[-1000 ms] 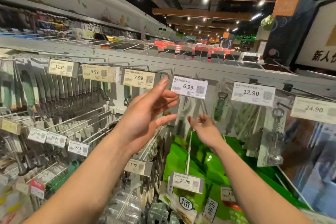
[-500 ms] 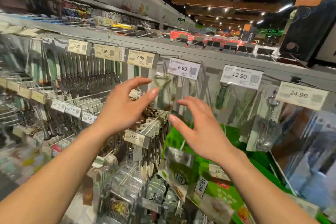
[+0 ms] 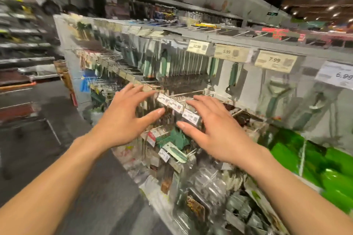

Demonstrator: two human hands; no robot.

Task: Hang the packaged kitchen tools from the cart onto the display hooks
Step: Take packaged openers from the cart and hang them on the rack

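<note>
My left hand (image 3: 124, 118) and my right hand (image 3: 214, 129) hover side by side, empty, fingers spread, in front of the hook display (image 3: 191, 74). Packaged green-handled kitchen tools (image 3: 172, 65) hang in rows from the top hooks. A packaged peeler (image 3: 275, 95) hangs at the right under the 6.99 tag (image 3: 336, 76). Neither hand touches a package. The picture is blurred by head motion. A cart frame (image 3: 21, 114) shows at the far left edge.
Price tags (image 3: 275, 61) line the top rail and the lower hook ends (image 3: 179, 107). Bright green packs (image 3: 305, 160) fill the lower right. Clear blister packs (image 3: 200, 183) hang low in front of me. The grey aisle floor (image 3: 47, 139) opens to the left, with shelves beyond.
The view has swung left along the display. Both hands have come away from the 6.99 hook, dropped lower and moved left, still empty with fingers spread.
</note>
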